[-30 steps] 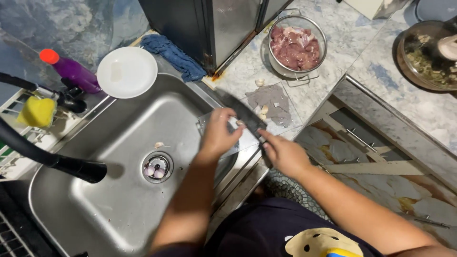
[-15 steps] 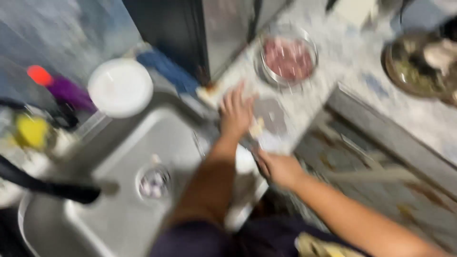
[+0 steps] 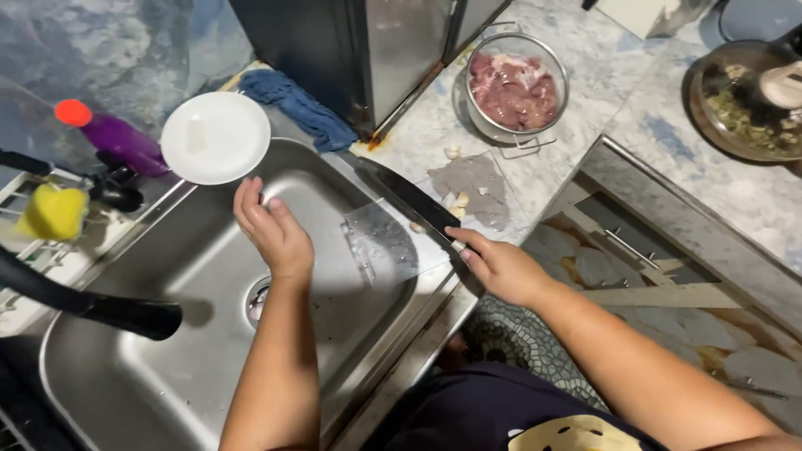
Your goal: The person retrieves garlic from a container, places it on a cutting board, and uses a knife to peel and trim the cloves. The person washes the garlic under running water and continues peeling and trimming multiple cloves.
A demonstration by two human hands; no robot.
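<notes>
My left hand (image 3: 271, 230) hovers over the steel sink (image 3: 175, 351), fingers loosely bent and holding nothing, just below a white plate (image 3: 215, 138) on the sink's far rim. My right hand (image 3: 501, 267) grips the handle of a large dark knife (image 3: 409, 196), whose blade lies along the sink's right edge. A clear plastic sheet (image 3: 380, 242) rests partly over that edge, beside the blade. Small pale garlic pieces (image 3: 459, 200) lie on the marbled counter next to a grey wet-looking patch (image 3: 476, 179).
A metal strainer of raw meat (image 3: 514, 88) stands on the counter. A blue cloth (image 3: 301, 104), a purple bottle (image 3: 117, 138), a yellow sponge (image 3: 54, 213) and a black faucet (image 3: 92, 305) ring the sink. A pan of food (image 3: 743, 108) sits far right.
My left hand left the knife and clear sheet, reached to the counter, then swung left over the sink near the plate. My right hand stays on the knife handle.
</notes>
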